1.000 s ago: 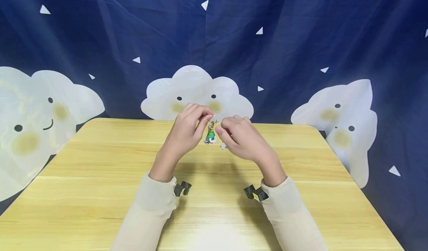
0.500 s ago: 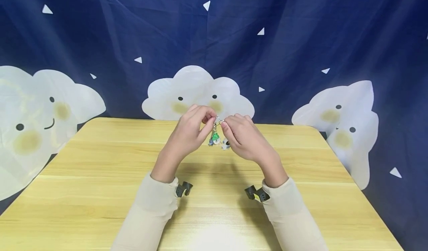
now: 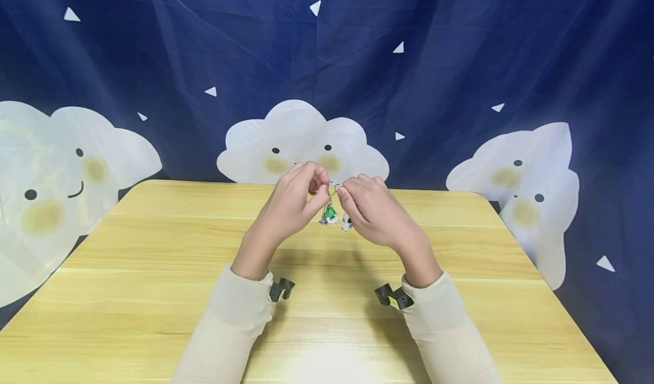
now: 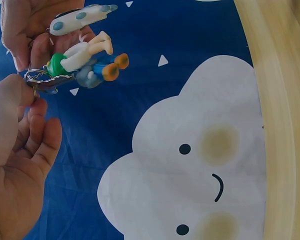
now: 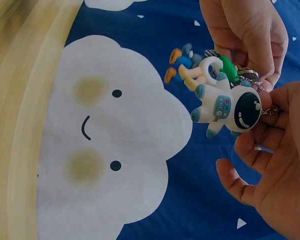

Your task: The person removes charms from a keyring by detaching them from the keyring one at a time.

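My left hand [image 3: 289, 205] pinches a metal key ring [image 4: 35, 76] between thumb and forefinger above the table's far part. From it hang a figure with a green top and a white ring round it [image 5: 228, 69], and a blue figure with orange feet [image 4: 94, 74]. Just to the right, my right hand [image 3: 375, 211] pinches another ring [image 3: 338, 187], touching the left one. A white astronaut figure [image 5: 222, 106] with a dark visor hangs by a short chain beside the right fingers. Whether the two rings are linked I cannot tell.
Below both hands lies the light wooden table [image 3: 327, 270]. Behind its far edge hangs a dark blue cloth [image 3: 357, 77] with white clouds and small triangles. Small black cameras [image 3: 281, 289] sit at both wrists.
Over the last second both hands have shifted slightly to the right. The rings now show between the fingertips, and the figures hang a little lower and further right.
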A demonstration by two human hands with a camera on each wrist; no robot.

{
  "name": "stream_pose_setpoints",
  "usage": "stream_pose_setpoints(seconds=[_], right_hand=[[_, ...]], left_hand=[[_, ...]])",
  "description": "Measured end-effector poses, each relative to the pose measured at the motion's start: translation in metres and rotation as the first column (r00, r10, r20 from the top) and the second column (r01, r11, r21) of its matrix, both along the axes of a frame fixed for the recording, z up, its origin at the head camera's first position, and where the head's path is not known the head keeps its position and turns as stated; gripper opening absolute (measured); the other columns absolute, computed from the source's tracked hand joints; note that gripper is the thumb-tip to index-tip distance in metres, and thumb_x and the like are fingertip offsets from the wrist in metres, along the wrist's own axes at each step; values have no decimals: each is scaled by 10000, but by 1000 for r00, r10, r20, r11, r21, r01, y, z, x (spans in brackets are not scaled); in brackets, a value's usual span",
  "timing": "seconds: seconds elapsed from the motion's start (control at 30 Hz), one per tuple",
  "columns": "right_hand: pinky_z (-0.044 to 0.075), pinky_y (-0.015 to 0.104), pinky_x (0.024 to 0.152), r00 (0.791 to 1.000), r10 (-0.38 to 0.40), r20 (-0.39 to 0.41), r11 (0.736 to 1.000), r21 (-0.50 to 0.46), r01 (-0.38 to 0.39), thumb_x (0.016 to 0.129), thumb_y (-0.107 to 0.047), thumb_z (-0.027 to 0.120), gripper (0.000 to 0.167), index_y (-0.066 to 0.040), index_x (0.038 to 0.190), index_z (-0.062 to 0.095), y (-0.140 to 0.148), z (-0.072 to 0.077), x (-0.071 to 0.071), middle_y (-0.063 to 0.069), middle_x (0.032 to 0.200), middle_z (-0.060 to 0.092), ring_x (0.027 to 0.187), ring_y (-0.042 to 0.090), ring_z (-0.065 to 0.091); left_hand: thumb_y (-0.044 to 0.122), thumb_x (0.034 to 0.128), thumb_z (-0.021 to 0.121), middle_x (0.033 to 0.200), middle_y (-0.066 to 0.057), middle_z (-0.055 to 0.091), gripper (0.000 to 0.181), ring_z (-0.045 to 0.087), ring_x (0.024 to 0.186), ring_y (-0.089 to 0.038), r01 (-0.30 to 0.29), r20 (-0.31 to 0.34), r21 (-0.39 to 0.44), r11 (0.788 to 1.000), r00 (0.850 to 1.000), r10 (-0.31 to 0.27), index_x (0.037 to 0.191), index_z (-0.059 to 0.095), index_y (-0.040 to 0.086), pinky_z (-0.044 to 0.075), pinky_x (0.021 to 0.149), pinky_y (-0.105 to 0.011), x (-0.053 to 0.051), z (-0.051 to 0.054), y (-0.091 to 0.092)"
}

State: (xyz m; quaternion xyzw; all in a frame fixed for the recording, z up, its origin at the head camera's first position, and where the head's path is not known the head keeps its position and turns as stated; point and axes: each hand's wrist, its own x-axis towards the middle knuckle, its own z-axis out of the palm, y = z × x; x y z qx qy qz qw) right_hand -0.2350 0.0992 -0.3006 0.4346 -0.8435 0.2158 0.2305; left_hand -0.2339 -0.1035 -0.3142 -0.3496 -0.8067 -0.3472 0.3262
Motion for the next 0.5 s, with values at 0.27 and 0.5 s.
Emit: stream_pose_setpoints(seconds=[0.27,0.5], right_hand=[[322,357,640,1000,4,10,1000,2,-4,1081,-169,431,357,-153,727,468,0,1,1,-43,653,418,667,181,433],[324,346,644,997,59,45,998,-41,-57,1074,-148,432,365,-162,710,449,1,2,1,-50,643,401,655,161,420]], left_hand=[[-5,904,544,851,-57,560,79,523,837,-210,6,54,3,1000,999,-6,976,553,27,491,754,-302,2,1,1],[31,900,506,858,-50,497,83,444,849,-215,12,154,-37,999,988,-6,981,496,46,404,743,-326,4,3,2]])
